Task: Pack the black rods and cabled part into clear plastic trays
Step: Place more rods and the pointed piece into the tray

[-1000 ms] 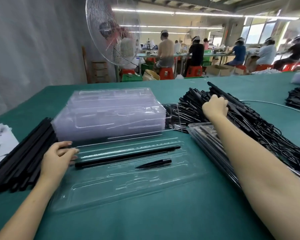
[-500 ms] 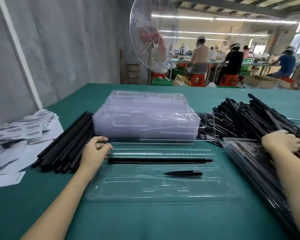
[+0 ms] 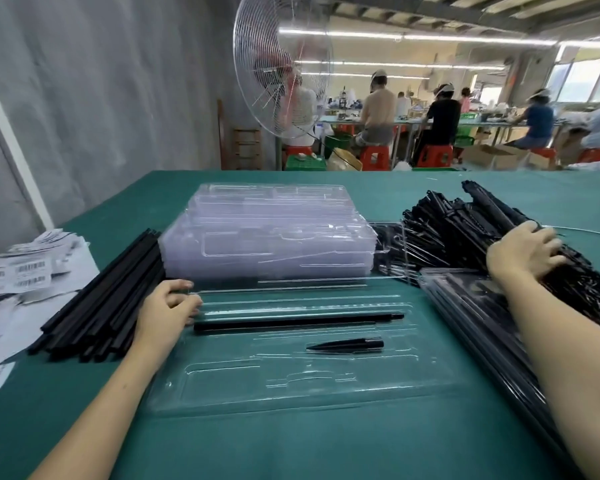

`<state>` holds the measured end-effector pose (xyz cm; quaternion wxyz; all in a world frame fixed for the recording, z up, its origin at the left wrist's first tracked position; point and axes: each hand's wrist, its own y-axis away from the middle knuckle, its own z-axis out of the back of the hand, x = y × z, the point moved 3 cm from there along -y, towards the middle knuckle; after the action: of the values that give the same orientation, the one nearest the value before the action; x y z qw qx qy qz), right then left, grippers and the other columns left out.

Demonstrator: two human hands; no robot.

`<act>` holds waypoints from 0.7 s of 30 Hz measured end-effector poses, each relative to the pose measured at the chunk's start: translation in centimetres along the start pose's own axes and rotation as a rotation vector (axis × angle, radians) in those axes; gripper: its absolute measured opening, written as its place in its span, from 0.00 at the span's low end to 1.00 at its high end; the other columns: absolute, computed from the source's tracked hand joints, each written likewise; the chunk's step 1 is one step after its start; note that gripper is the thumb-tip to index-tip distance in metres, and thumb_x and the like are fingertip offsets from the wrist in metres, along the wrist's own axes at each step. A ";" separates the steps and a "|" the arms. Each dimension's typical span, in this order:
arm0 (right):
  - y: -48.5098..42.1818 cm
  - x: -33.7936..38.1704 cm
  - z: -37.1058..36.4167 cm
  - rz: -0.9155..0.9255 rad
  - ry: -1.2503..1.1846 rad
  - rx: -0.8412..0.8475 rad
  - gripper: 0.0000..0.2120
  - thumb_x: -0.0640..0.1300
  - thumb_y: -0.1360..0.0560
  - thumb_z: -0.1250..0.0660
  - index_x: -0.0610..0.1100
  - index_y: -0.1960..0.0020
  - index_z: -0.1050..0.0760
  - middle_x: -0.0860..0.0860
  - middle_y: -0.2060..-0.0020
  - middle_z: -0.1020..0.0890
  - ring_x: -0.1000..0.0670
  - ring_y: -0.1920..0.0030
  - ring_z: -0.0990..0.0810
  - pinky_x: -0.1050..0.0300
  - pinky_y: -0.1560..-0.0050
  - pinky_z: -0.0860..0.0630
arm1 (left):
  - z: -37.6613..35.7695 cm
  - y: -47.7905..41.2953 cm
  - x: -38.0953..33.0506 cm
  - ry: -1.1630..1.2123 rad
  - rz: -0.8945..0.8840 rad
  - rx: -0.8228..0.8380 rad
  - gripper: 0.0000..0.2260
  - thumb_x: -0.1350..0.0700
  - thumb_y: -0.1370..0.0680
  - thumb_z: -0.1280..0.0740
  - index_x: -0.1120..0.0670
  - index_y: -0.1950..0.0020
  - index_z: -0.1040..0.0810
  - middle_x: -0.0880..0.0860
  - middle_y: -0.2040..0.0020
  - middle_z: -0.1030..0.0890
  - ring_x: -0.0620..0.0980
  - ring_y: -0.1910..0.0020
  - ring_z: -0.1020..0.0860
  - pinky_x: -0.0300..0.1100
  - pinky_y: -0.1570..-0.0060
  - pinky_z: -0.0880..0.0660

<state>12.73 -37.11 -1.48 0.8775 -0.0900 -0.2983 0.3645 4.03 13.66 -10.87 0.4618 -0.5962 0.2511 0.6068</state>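
An open clear plastic tray lies flat before me on the green table. In it rest a long black rod and a short tapered black piece. My left hand has curled fingers at the tray's left edge, beside the rod's left end; whether it pinches the edge I cannot tell. My right hand lies on the heap of black cabled parts at the right, fingers curled into it. A pile of loose black rods lies at the left.
A tall stack of clear trays stands behind the open one. Packed trays lean in a row at the right. Barcode labels and papers lie at far left. A standing fan and seated workers are beyond the table.
My right hand has drawn back from the far part of the cabled heap to its nearer side. The camera has turned left. My left hand stays at the tray's left edge.
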 end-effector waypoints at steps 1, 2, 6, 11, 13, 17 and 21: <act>0.3 0.8 -0.3 0.057 0.009 -0.020 0.20 0.35 0.25 0.40 0.31 0.34 0.36 0.31 0.33 0.36 0.33 0.33 0.38 0.38 0.34 0.42 | 0.1 -0.1 0.1 -0.004 0.000 0.000 0.09 0.68 0.25 0.34 0.57 0.48 0.26 0.55 0.63 0.19 0.50 0.65 0.21 0.30 0.72 0.25; 0.6 1.3 -0.7 0.098 0.025 -0.028 0.20 0.35 0.25 0.40 0.32 0.35 0.36 0.31 0.34 0.36 0.33 0.33 0.38 0.37 0.34 0.42 | 0.1 -0.1 0.1 -0.009 0.001 0.004 0.09 0.68 0.25 0.34 0.57 0.48 0.26 0.56 0.63 0.19 0.50 0.65 0.21 0.30 0.72 0.25; 1.7 2.3 -1.4 0.200 0.049 0.016 0.21 0.35 0.26 0.39 0.34 0.35 0.37 0.34 0.36 0.31 0.34 0.34 0.35 0.35 0.34 0.42 | 0.0 -0.2 0.6 -0.021 0.000 0.022 0.09 0.67 0.25 0.34 0.55 0.48 0.25 0.55 0.62 0.19 0.50 0.64 0.21 0.30 0.72 0.24; 1.8 4.3 -0.1 0.265 -0.011 0.038 0.26 0.40 0.25 0.38 0.35 0.31 0.43 0.35 0.39 0.26 0.35 0.37 0.30 0.34 0.35 0.42 | -0.1 -0.4 0.7 -0.023 0.006 0.028 0.09 0.67 0.25 0.33 0.55 0.48 0.25 0.55 0.62 0.18 0.50 0.64 0.20 0.35 0.70 0.23; 1.6 5.5 1.0 0.260 -0.047 0.046 0.27 0.46 0.25 0.39 0.36 0.30 0.42 0.35 0.37 0.29 0.35 0.35 0.32 0.36 0.35 0.42 | -0.1 -0.3 0.6 -0.017 0.003 0.025 0.09 0.67 0.25 0.34 0.55 0.49 0.25 0.56 0.62 0.19 0.50 0.64 0.21 0.31 0.72 0.24; 1.6 8.9 2.9 0.395 0.022 0.078 0.20 0.49 0.23 0.41 0.38 0.37 0.34 0.36 0.38 0.29 0.36 0.36 0.33 0.39 0.36 0.41 | -0.1 -0.2 0.6 -0.028 0.011 0.029 0.10 0.67 0.25 0.33 0.53 0.50 0.25 0.55 0.62 0.18 0.51 0.63 0.20 0.36 0.69 0.23; 2.3 11.0 4.3 0.620 0.161 0.004 0.16 0.44 0.22 0.41 0.41 0.36 0.34 0.39 0.40 0.31 0.39 0.38 0.34 0.41 0.39 0.37 | 0.0 -0.2 0.8 -0.034 0.019 0.021 0.09 0.67 0.25 0.33 0.54 0.49 0.25 0.55 0.63 0.18 0.52 0.63 0.20 0.32 0.71 0.23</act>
<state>14.93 -28.08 6.18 0.7457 -0.2034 -0.1854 0.6068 4.25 13.96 -11.55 0.4663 -0.5785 0.2555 0.6185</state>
